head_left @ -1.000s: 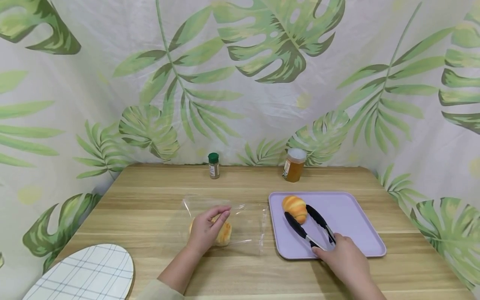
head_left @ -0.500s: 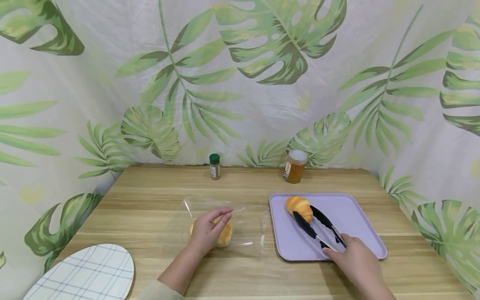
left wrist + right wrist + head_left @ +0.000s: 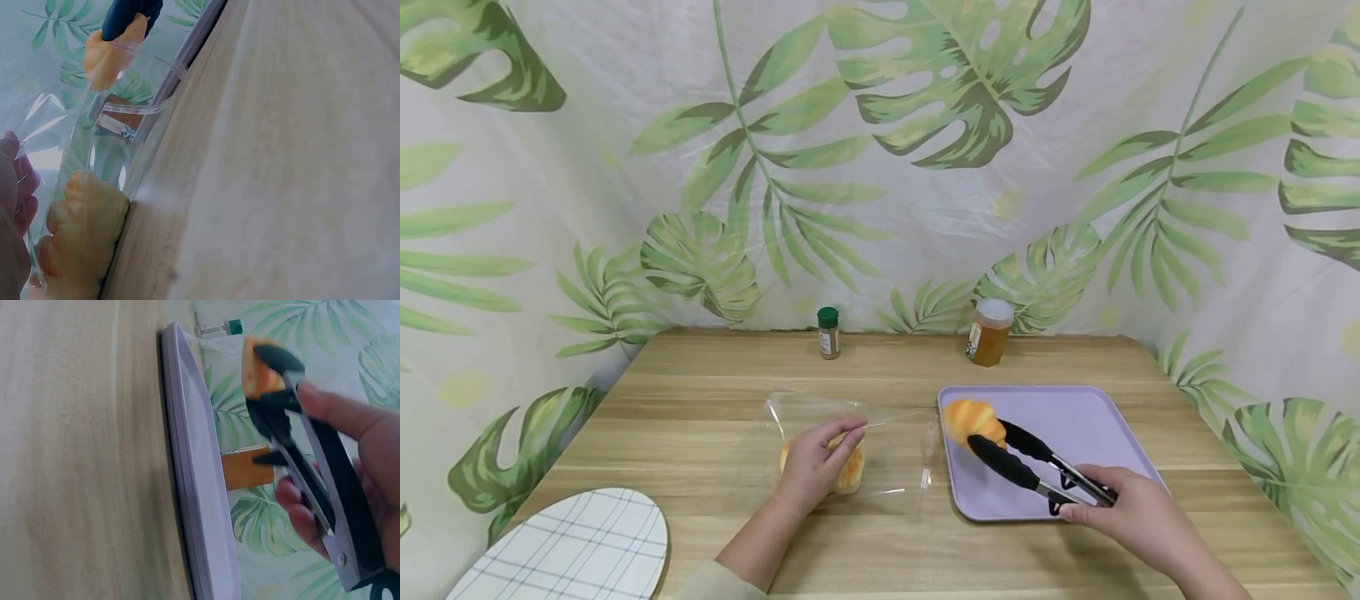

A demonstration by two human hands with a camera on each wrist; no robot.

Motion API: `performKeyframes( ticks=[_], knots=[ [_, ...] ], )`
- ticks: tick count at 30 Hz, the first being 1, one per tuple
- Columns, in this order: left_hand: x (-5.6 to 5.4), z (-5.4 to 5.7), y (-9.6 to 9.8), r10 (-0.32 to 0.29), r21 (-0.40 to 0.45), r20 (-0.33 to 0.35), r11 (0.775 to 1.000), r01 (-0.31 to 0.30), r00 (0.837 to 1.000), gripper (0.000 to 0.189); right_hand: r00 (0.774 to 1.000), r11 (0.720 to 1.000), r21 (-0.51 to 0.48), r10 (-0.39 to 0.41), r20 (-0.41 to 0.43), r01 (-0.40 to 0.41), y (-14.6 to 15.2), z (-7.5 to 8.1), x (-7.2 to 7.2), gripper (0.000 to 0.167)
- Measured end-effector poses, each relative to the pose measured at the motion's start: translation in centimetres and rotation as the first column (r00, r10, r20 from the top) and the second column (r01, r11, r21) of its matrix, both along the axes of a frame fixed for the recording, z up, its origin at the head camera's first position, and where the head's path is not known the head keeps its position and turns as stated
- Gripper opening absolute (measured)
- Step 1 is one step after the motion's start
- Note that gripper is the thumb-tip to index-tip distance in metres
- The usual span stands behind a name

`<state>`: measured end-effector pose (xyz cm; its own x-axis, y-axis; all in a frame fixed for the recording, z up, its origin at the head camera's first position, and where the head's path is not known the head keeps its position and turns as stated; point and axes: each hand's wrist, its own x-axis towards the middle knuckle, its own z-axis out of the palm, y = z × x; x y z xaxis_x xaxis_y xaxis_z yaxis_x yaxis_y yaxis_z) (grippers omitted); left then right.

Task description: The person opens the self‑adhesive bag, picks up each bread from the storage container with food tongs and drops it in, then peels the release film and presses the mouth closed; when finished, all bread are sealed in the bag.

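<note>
Leaf-printed cloth is hanging behind the surface, and a spice jar and a honey jar are standing along its back edge. Towards the right edge, a tray is lying flat. The right hand is gripping tongs, whose tips are holding a croissant by its near end. What is changing is the croissant's place: it is now hanging raised by the tray's left edge, farther left than half a second ago. The work is seemingly passing from gripping to carrying.

The left hand is staying put, pinching the film of a clear bag between thumb and finger; the bag's open mouth is facing the tray. Inside it, bread is sitting beside that hand. At the surface's front left corner, a checked mat is lying.
</note>
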<state>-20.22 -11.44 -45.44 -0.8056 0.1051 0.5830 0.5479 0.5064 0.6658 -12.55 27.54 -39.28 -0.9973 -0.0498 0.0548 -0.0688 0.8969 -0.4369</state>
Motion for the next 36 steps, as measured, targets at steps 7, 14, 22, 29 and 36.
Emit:
performKeyframes(
  ticks=[7, 14, 22, 29, 36],
  knots=[
    [0.1, -0.1, 0.1, -0.024, 0.008, 0.033, 1.000, 0.023, 0.999, 0.015, 0.982, 0.978, -0.143, 0.165, 0.092, -0.151, -0.7, -0.2, -0.6, 0.057],
    [0.2, -0.2, 0.0, -0.019, 0.003, 0.007, 1.000, 0.019, 1.000, 0.015, 0.945, 0.941, -0.234, 0.285, 0.163, -0.243, -2.9, -0.4, -2.6, 0.057],
    [0.4, -0.1, 0.1, -0.058, -0.018, -0.024, 0.998, 0.058, 0.998, 0.013, 0.924, 0.933, -0.209, 0.331, 0.190, -0.291, -5.1, -0.6, -4.6, 0.054],
    [0.4, 0.3, 0.2, -0.084, -0.033, -0.049, 0.996, 0.083, 0.995, 0.014, 0.907, 0.911, -0.254, 0.376, 0.190, -0.325, -6.3, -0.6, -6.0, 0.050],
    [0.2, 0.2, 0.2, -0.099, -0.041, -0.102, 0.995, 0.095, 0.990, 0.016, 0.880, 0.897, -0.261, 0.416, 0.231, -0.356, -7.4, -0.1, -7.3, 0.044]
  ],
)
